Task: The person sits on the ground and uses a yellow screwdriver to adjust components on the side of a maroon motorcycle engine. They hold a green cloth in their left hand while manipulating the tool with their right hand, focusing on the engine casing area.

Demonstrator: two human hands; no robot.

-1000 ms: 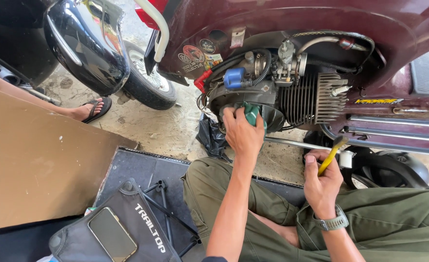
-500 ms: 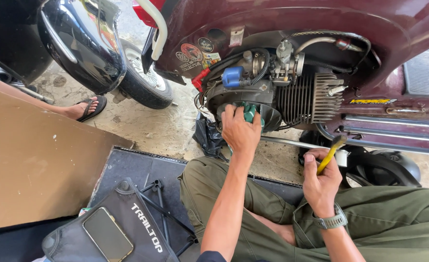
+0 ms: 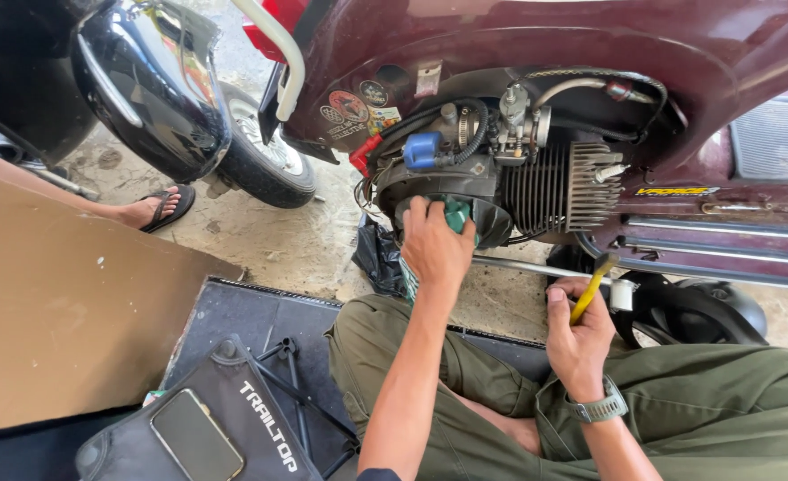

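Left hand pinched green cloth against engine cover; right hand, at 4 o'clock, gripped yellow-handled tool. Best pressed firmly, tool steady.

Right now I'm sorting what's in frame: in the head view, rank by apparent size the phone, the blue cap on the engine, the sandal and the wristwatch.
1. Phone, largest, though it lies nearest the camera.
2. Sandal.
3. Wristwatch and blue cap look alike; I won't rank them.
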